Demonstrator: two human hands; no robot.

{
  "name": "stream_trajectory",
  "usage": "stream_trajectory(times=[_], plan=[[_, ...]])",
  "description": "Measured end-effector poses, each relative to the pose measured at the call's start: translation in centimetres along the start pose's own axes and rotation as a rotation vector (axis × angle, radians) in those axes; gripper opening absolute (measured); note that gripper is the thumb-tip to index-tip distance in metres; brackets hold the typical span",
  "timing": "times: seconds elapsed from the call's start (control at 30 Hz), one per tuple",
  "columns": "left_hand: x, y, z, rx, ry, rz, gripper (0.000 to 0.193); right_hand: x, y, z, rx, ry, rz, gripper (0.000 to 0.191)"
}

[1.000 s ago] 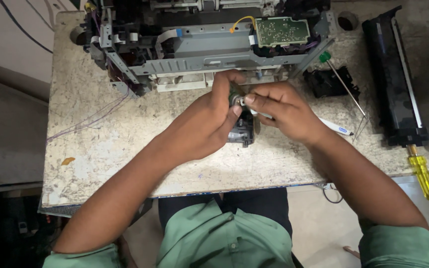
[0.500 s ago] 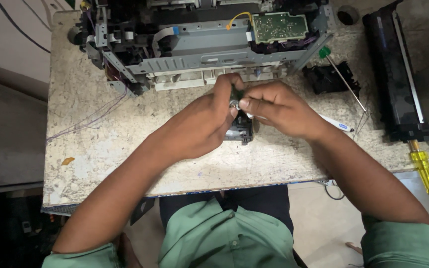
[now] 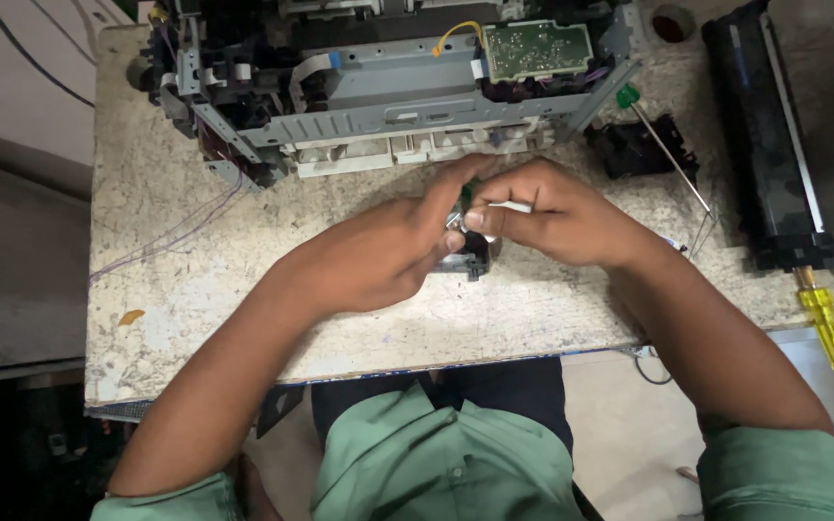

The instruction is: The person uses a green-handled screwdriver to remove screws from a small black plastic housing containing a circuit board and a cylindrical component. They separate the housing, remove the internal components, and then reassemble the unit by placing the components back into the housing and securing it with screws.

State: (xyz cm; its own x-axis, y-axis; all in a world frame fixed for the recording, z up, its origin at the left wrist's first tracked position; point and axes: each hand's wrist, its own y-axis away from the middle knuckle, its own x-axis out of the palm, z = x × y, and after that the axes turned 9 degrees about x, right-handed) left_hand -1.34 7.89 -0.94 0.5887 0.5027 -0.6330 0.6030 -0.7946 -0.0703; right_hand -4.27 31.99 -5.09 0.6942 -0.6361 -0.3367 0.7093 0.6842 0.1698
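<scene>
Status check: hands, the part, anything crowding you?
Left hand and right hand both gripping small black part over table. Opened machine close behind.

Small dark part (image 3: pixel 470 256) mostly hidden behind left hand (image 3: pixel 378 256) and right hand (image 3: pixel 552 212); its shape can't be told. Stripped printer (image 3: pixel 388 87) at table's (image 3: pixel 195 289) far edge cut off by pic's top. Long black cartridge (image 3: pixel 764 145) near right edge also clipped at top. Yellow-handled screwdriver (image 3: pixel 830 328) overhangs front-right corner, shaft hidden.
</scene>
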Motion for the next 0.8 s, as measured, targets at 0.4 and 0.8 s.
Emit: stream_trajectory(times=[0.4, 0.8], plan=[[0.3, -0.1, 0.7, 0.086, -0.082, 0.007, 0.071, 0.4, 0.0, 0.6, -0.003, 0.131, -0.107, 0.015], [-0.9, 0.3, -0.5, 0.028, -0.029, -0.009, 0.069, 0.0, -0.2, -0.4, -0.062, 0.045, -0.074, 0.025]])
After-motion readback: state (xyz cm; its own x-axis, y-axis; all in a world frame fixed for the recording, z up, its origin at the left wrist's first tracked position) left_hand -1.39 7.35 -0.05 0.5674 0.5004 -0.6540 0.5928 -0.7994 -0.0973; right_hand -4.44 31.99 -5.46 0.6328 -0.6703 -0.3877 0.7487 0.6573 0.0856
